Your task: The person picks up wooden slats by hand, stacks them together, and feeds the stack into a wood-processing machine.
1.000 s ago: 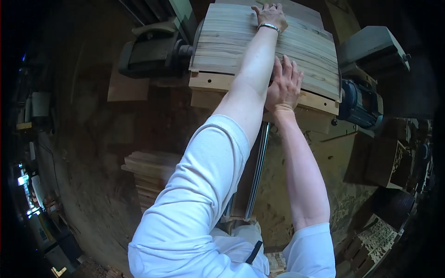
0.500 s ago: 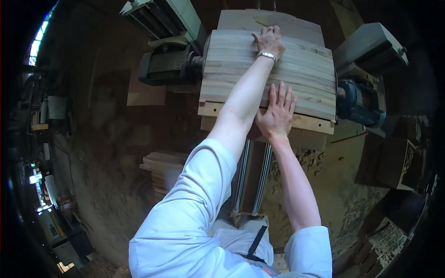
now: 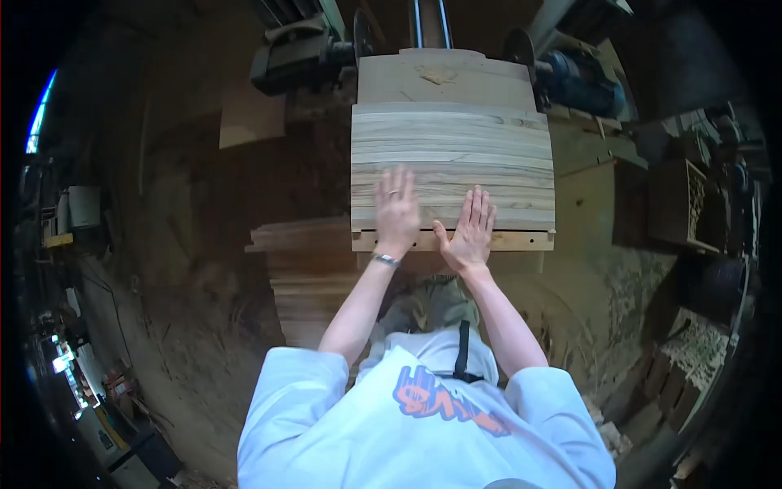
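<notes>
A row of pale wooden strips [image 3: 452, 151] lies side by side on a flat sliding board [image 3: 497, 81], whose bare far part shows beyond them. Along the near side runs a wooden fence [image 3: 517, 241] with dark holes. My left hand [image 3: 397, 216], slightly blurred and with a metal watchband at the wrist, is over the near left of the strips with its fingers stretched out. Flat at the near edge, my right hand [image 3: 469, 240] has its fingers on the strips and its palm over the fence.
Circular saw blades stand beyond the board, beside a left motor [image 3: 297, 65] and a blue right motor [image 3: 580, 81]. Twin metal rails [image 3: 432, 24] run away between them. Stacked wood strips [image 3: 305, 281] stand at left; a wooden box [image 3: 680, 200] stands at right.
The board with the strips has slid toward me, out from between the saw blades. My left hand has come back from the far strips to the near left; my right hand stays near the fence.
</notes>
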Demonstrator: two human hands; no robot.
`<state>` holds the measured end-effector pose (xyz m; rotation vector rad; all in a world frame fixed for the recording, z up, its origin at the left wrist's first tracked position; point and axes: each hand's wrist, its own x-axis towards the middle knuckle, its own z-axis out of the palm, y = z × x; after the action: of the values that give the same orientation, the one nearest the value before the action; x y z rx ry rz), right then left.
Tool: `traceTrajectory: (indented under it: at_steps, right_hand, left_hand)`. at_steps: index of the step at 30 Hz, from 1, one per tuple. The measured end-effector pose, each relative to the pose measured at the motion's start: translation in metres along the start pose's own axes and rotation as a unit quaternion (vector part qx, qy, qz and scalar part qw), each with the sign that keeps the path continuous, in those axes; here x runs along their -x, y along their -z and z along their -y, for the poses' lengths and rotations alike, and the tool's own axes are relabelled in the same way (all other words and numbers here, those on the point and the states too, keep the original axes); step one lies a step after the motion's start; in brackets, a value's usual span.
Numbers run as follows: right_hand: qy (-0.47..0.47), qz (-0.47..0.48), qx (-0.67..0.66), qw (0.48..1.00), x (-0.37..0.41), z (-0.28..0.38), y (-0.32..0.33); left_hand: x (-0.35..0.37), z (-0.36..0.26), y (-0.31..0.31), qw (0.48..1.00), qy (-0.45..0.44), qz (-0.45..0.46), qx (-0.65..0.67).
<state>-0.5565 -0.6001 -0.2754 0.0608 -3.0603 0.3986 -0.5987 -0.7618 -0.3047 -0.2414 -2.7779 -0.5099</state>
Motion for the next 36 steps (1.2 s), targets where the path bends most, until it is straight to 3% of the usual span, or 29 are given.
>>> traceTrajectory:
  at_steps: [2, 4, 6, 8, 11, 18, 22, 26, 28, 29, 30, 31, 32, 33, 34, 36]
  right_hand:
    - [-0.049, -0.021, 0.007, 0.999, 0.028, -0.009, 0.006]
    - [-0.18, -0.084, 0.067, 0.978, 0.038, -0.047, 0.005]
    - [-0.273, -0.115, 0.073, 0.952, 0.036, -0.094, 0.014]
    - [-0.35, -0.031, -0.022, 0.936, 0.027, -0.107, 0.049]
    - [-0.398, 0.004, -0.076, 0.914, 0.026, -0.12, 0.069]
    - [-0.347, 0.071, -0.147, 0.923, -0.024, -0.164, 0.069]
    - [-0.367, 0.13, -0.09, 0.917, -0.036, -0.156, 0.069]
    - [-0.354, 0.131, -0.111, 0.919, -0.055, -0.143, 0.081]
    - [-0.324, 0.086, -0.183, 0.924, -0.057, -0.145, 0.08]
    - [-0.268, 0.002, -0.128, 0.955, -0.05, -0.134, 0.078]
    - [-0.208, -0.083, -0.071, 0.972, -0.034, -0.119, 0.074]
    - [-0.077, -0.106, -0.068, 0.989, -0.017, -0.107, 0.07]
    - [0.057, -0.127, -0.064, 0.988, 0.007, -0.095, 0.064]
    - [0.155, -0.044, -0.104, 0.981, 0.035, -0.077, 0.062]
    - [0.214, 0.031, -0.194, 0.957, 0.063, -0.063, 0.058]
    - [0.264, 0.199, -0.162, 0.93, 0.099, -0.059, 0.047]
  left_hand:
    - [0.046, 0.017, 0.038, 0.995, 0.066, 0.022, -0.069]
    - [0.083, 0.031, 0.058, 0.969, 0.225, -0.019, 0.101]
    - [0.11, 0.049, 0.06, 0.928, 0.292, 0.004, 0.23]
    - [0.117, 0.046, 0.076, 0.875, 0.339, 0.027, 0.345]
    - [0.118, 0.034, 0.094, 0.873, 0.373, 0.07, 0.306]
    - [0.068, 0.045, 0.082, 0.911, 0.332, 0.031, 0.241]
    - [0.043, 0.05, 0.082, 0.929, 0.34, 0.05, 0.135]
    - [0.028, 0.058, 0.082, 0.93, 0.333, 0.021, 0.154]
    - [0.014, 0.051, 0.095, 0.925, 0.334, 0.067, 0.167]
    - [0.015, 0.056, 0.083, 0.943, 0.31, 0.043, 0.11]
    - [0.005, 0.036, 0.086, 0.982, 0.169, 0.034, 0.077]
    - [-0.01, 0.007, 0.091, 0.999, 0.024, 0.024, 0.042]
    - [-0.027, -0.02, 0.089, 0.991, -0.071, 0.11, 0.033]
    - [-0.04, -0.039, 0.084, 0.968, -0.159, 0.194, 0.025]
    - [-0.049, -0.046, 0.07, 0.969, -0.156, 0.191, 0.02]
    - [-0.069, -0.048, 0.044, 0.922, -0.242, 0.287, -0.097]
